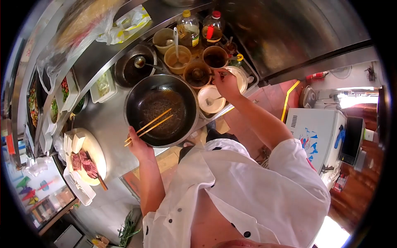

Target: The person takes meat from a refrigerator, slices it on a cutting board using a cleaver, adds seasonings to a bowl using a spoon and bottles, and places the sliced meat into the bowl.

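My left hand [140, 145] is closed around a pair of wooden chopsticks [154, 124] at the near left rim of a dark frying pan [135, 99]. The chopsticks reach over the pan, whose bottom looks wet and shiny. My right hand [227, 84] pinches the handle of a small ladle [199, 73]. Its bowl is down in a brown tub [191, 84] of dark sauce beyond the pan. Just below that hand stands a white bowl [205, 108] of pale powder with a spoon [213, 100] in it.
Behind are an oil bottle [189, 31], a red-capped bottle [212, 29] and more seasoning tubs [178, 66]. A second pan [124, 74] holds another ladle [140, 62]. At left, a round board [98, 155] carries raw meat [84, 163] and a wooden-handled knife [102, 182].
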`<action>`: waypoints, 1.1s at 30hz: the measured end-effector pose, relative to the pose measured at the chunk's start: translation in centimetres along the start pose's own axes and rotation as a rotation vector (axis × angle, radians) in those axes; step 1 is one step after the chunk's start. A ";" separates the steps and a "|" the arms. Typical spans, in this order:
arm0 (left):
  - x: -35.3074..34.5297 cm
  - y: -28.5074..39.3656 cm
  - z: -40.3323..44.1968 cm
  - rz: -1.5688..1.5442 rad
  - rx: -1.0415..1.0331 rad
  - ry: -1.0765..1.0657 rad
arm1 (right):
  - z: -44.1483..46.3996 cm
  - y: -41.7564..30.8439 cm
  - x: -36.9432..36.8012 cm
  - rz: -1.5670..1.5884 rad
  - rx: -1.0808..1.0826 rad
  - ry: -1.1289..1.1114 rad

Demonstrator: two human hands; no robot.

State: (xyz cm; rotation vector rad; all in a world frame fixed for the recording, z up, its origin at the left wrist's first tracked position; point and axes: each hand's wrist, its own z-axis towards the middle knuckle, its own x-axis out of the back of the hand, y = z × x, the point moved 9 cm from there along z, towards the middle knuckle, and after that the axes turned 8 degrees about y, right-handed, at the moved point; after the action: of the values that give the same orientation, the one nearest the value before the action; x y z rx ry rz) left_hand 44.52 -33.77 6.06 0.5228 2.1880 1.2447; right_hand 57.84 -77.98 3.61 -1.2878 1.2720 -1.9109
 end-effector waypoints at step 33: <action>-1.2 -1.0 0.7 0.074 -0.040 -0.053 | -1.0 1.7 -3.1 -0.180 0.120 0.017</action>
State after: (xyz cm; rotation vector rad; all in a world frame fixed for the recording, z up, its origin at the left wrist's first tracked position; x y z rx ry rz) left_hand 45.78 -34.53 5.23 0.6186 2.1128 1.2950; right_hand 58.06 -75.84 0.62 -1.3660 1.0622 -2.0918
